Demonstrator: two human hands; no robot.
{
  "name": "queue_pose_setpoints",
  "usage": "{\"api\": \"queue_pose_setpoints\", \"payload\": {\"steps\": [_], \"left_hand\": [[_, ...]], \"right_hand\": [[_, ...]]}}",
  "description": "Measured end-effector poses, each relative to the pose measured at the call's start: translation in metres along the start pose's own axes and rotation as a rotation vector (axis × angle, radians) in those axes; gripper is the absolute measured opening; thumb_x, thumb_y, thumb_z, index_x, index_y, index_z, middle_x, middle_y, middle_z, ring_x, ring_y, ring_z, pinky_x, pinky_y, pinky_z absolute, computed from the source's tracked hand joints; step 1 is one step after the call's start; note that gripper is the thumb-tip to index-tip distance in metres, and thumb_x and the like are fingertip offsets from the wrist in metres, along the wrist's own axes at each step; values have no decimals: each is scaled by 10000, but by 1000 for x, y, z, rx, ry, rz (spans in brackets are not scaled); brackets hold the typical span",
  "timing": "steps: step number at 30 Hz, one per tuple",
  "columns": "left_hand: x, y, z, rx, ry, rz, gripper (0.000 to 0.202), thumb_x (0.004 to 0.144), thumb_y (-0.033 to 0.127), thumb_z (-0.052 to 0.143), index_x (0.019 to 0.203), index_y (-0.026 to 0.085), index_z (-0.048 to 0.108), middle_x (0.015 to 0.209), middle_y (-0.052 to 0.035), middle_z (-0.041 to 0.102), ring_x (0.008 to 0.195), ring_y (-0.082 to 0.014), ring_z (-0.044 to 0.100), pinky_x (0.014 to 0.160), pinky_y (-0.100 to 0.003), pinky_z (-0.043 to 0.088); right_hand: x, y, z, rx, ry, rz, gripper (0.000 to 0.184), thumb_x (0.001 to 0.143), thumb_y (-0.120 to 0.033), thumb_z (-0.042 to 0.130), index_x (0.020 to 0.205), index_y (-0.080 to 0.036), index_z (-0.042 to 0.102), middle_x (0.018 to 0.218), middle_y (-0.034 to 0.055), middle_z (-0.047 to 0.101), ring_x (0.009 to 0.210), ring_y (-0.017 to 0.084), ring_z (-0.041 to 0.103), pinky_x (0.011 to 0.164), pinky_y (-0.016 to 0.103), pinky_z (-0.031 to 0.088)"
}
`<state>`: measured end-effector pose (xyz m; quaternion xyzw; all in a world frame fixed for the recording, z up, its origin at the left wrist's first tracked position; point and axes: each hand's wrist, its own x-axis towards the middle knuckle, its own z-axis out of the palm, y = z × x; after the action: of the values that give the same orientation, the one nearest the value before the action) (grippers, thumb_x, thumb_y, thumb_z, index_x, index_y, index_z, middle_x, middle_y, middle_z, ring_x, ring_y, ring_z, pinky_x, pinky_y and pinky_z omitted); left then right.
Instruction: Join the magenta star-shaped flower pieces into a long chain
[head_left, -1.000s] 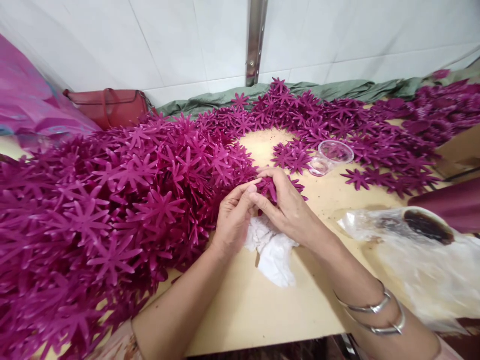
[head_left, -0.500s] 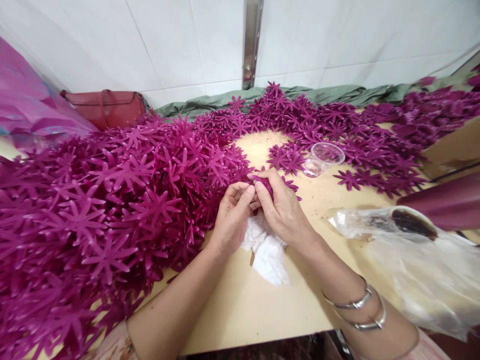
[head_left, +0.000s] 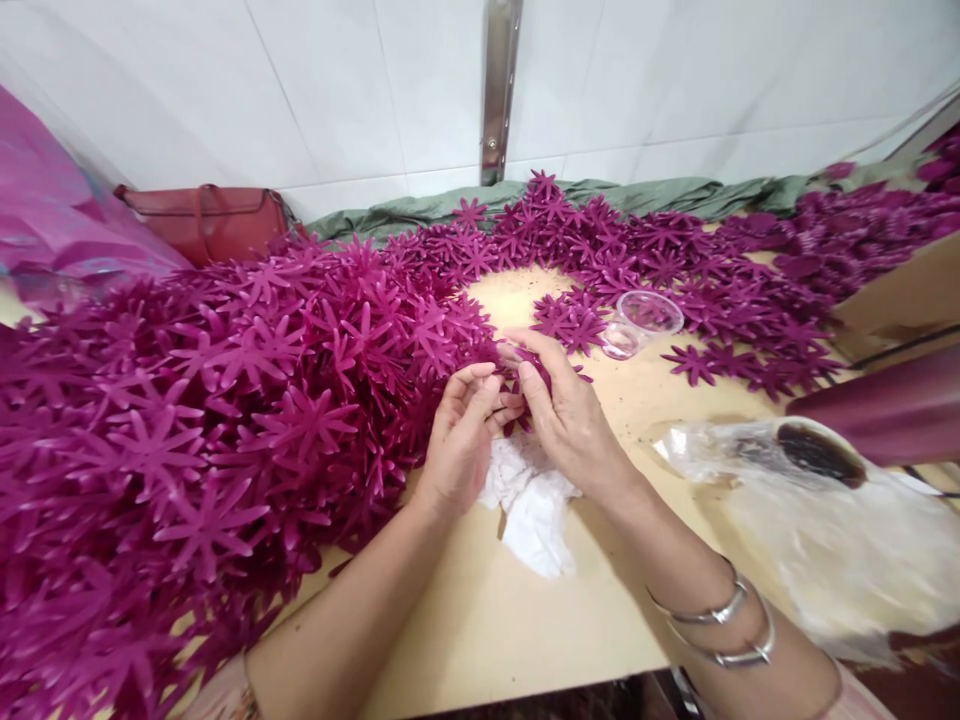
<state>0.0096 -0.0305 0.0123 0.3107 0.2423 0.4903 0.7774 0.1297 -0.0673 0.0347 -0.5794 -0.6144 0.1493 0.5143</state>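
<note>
My left hand (head_left: 465,435) is closed in a pinch, thumb against the forefinger, other fingers curled; whatever is in it is too small to make out. Close on its right, my right hand (head_left: 574,425) has thumb and forefinger around a magenta flower piece (head_left: 514,353), partly hidden and blurred by motion. The fingertips of both hands almost meet. More magenta petals show behind and below the right fingers. Under the hands lies a crumpled white tissue (head_left: 538,525). A large heap of magenta star-shaped flower pieces (head_left: 300,420) reaches up to the left hand.
A clear plastic cup (head_left: 649,313) lies beyond the right hand. At right are a plastic bag with a dark-stained round dish (head_left: 821,453), a maroon cylinder (head_left: 885,405) and a cardboard box (head_left: 900,295). A red handbag (head_left: 214,222) stands by the tiled wall. More flowers line the back.
My hands have drawn slightly apart at the fingertips, and the right fingers have opened a little. The view has shifted slightly; the things on the table stay put.
</note>
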Motion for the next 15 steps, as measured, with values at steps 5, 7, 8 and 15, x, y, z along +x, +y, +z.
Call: {"api": "queue_pose_setpoints", "payload": {"steps": [5,7,8,15], "left_hand": [[0,0,-1,-7,3,-9,369,759,348,870,1016,214,642,909,15,705,792,-101,681,836,-270,527],[0,1,-1,2,-5,-12,366,762,355,865,1015,211,643,918,10,710,797,-103,684,845,-273,524],[0,1,-1,7,-9,-15,367,764,361,863,1014,208,642,905,12,708,792,-102,684,848,-274,523],[-1,2,1,95,-41,-21,394,737,384,878,996,182,661,824,26,672,674,-82,648,760,-250,513]], "right_hand": [[-1,-1,-1,2,33,28,182,1064,-390,449,1062,-264,580,1050,50,732,994,204,709,884,350,539],[-2,-1,-1,-9,51,84,206,1061,-439,455,1022,-261,552,1004,51,739,923,209,713,830,352,538],[-2,-1,-1,-9,63,108,224,1060,-460,451,1004,-261,537,970,50,741,884,211,712,804,353,537],[-1,4,-11,-67,204,136,303,1069,-506,392,902,-268,477,696,-3,622,656,185,610,681,333,495]]}}
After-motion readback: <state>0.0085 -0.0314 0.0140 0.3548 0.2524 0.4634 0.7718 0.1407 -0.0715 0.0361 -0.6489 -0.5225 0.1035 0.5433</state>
